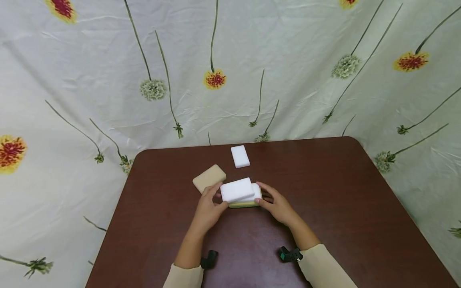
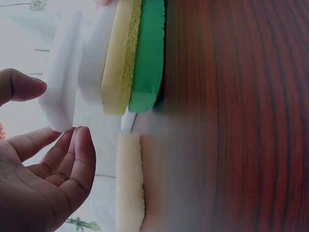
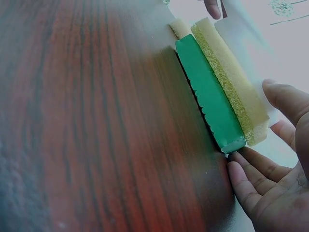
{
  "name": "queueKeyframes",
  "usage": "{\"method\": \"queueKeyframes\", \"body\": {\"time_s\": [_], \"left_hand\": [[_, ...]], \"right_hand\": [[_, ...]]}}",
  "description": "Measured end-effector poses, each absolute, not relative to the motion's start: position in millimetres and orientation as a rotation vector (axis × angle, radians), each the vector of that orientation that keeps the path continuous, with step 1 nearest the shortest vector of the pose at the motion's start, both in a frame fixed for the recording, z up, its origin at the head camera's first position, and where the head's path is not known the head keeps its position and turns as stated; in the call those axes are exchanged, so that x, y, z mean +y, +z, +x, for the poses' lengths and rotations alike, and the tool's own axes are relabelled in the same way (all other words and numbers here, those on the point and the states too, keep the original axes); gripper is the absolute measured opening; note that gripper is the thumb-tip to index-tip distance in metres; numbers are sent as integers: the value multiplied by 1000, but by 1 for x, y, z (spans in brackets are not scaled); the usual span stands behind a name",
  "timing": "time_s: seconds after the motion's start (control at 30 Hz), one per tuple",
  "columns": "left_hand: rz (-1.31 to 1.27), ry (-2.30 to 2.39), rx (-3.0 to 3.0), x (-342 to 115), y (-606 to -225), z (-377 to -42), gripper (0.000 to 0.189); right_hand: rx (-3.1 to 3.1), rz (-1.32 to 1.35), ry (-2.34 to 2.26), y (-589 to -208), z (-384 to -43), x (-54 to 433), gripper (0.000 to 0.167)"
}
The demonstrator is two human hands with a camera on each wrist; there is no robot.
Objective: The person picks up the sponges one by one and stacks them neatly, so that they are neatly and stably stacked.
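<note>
Your left hand (image 1: 208, 208) pinches the upper white block (image 1: 235, 190) at the middle of the head view, thumb on the near side and fingers on the far side, spread just as wide as the block. Your right hand (image 1: 280, 207) curves round the right end of the stack (image 1: 243, 205) beneath it, thumb at the near corner and forefinger at the far one. From the head you see the upper block lying askew over the lower white block (image 1: 257, 193), shifted to the left of it, with a yellowish edge below. The wrist views give you the layers: the left one shows a narrow gap between the two white blocks, then a sponge (image 2: 119, 63), pale on one face and coarse yellow on the other, then a green block (image 2: 149, 60) against the table (image 1: 342, 192). The right one shows the green block's scalloped lower edge and your fingertips at its end. A tan block (image 1: 209, 177) lies just beyond your left hand, left of centre in the head view; the left wrist view shows its thick side at bottom centre. Only the head view shows you plainly the far white block (image 1: 240, 156), near the table's back edge, and the flowered cloth (image 1: 295, 52) across the upper frame.
</note>
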State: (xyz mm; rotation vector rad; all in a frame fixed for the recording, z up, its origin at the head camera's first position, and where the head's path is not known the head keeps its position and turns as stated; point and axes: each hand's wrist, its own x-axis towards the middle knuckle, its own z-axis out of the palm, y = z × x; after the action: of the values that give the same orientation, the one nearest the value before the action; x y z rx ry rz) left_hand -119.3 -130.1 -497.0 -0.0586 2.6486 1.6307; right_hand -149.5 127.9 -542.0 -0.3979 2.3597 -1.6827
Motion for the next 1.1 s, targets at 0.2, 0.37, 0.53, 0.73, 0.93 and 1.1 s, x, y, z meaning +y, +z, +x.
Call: {"method": "queueKeyframes", "body": {"time_s": [0.2,0.37,0.53,0.73,0.93,1.1], "left_hand": [[-15,1608,2662,-123,-497,-122,70],[18,1579,2680,-119,-498,-124,70],[16,1565,2675,-116,-497,-127,71],[17,1541,2660,-113,-495,-128,72],[28,1531,2657,-113,-493,-129,72],[46,1507,2682,-112,-493,-130,70]], "right_hand": [[2357,-402,-1687,-542,-149,129,64],[2358,-391,-1679,-541,-149,129,62],[2359,-381,-1676,-541,-150,129,62],[2362,-376,-1676,-542,-151,129,63],[2354,-359,-1671,-541,-150,128,64],[2349,-351,-1669,-540,-150,128,65]]}}
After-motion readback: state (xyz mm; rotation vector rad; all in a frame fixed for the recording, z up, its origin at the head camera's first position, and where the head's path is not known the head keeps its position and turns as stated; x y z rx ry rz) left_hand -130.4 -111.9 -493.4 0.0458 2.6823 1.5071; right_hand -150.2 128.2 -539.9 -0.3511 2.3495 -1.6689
